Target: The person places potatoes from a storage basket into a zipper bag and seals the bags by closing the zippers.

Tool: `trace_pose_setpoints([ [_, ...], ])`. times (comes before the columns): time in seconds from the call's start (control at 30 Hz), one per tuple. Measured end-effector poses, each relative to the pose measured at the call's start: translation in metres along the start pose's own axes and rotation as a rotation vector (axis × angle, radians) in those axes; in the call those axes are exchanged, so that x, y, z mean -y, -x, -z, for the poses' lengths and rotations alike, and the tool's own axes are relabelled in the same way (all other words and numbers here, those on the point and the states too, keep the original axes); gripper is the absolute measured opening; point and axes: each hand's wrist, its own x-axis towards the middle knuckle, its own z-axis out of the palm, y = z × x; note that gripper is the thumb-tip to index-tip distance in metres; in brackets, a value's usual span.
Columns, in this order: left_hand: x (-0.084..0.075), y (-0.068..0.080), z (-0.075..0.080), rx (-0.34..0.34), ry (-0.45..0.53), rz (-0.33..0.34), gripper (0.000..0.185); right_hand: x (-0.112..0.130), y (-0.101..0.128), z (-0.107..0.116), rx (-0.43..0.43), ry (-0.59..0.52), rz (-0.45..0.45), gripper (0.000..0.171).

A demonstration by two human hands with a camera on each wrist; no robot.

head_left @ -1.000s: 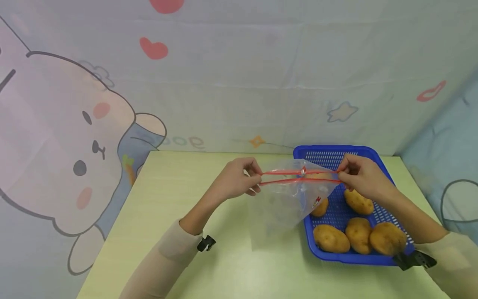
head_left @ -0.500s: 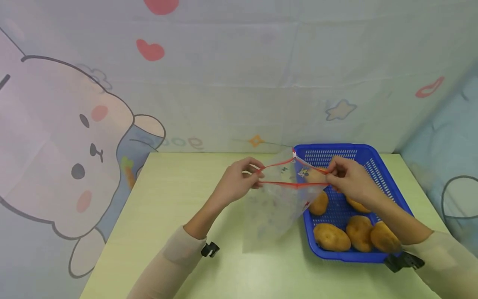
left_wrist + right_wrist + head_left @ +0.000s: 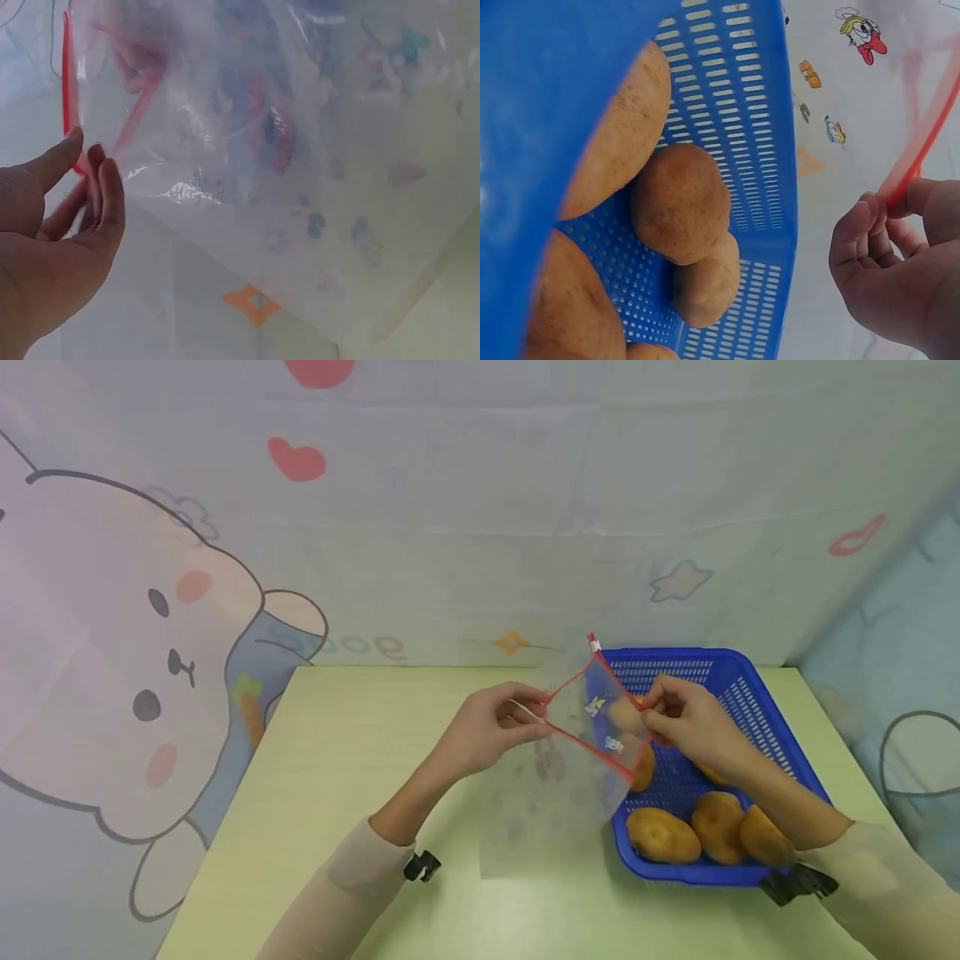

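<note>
Closest to me there's bare pale-green counter point(image 3: 315, 827), then three potatoes point(image 3: 663, 835) along the near side of the blue basket point(image 3: 772, 735) on the right. Just past that I've got the clear zip bag point(image 3: 555, 785) held up over the counter between both hands, its bottom edge touching the surface and its right side overlapping the basket's left rim. My left hand point(image 3: 487, 735) pinches one side of the red zip strip point(image 3: 592, 745) and my right hand point(image 3: 690, 720) pinches the other, fingers point(image 3: 859, 232) curled on it, mouth pulled open, with the cartoon backdrop point(image 3: 172, 635) behind everything.

Both hands point(image 3: 491, 735) point(image 3: 686, 718) pinch zip bag point(image 3: 570, 760) mouth apart beside potato basket point(image 3: 757, 710).
</note>
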Motion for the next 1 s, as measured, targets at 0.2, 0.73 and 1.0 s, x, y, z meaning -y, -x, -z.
trace_pose_setpoints([
  [0.2,0.000,-0.005,-0.013,-0.008,-0.159,-0.160,0.041,0.000,0.002,-0.005,-0.016,-0.012,-0.013,0.005],
  [0.73,0.003,-0.010,-0.054,0.029,-0.373,-0.313,0.027,-0.005,0.003,-0.009,-0.002,-0.017,-0.006,0.004],
  [1.0,0.001,-0.005,-0.039,-0.010,-0.418,-0.317,0.034,-0.010,0.003,-0.003,-0.005,-0.040,0.030,0.004],
])
